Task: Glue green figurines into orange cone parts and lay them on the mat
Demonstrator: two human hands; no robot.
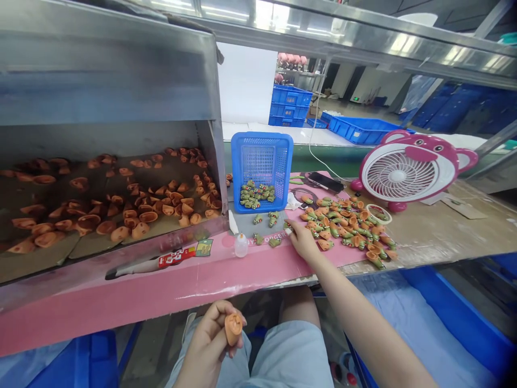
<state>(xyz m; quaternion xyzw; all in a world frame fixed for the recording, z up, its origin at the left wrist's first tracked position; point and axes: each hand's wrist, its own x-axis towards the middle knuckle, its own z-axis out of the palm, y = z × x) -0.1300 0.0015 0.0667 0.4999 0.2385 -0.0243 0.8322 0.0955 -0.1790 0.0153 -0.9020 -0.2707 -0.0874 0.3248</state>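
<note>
Above my lap, my left hand (218,334) pinches an orange hollow cone-shaped piece (233,327), its open end facing up toward me. My right hand (301,237) reaches onto the pink mat with its fingertips closed on a small green figure (288,226), partly hidden by the fingers. Left of it, several loose green figures (275,242) lie on the mat. Behind them, a tilted blue basket (290,178) holds more green figures. To the right of my right hand spreads a pile of orange cones joined with green figures (343,221).
A metal booth (220,161) on the left holds many orange cones (137,229). A small clear squeeze bottle (241,246) stands near the mat's middle. At the right are a pink bear-shaped fan (398,175), a tape roll (379,214) and a phone (326,182). Blue bins (456,312) flank my legs.
</note>
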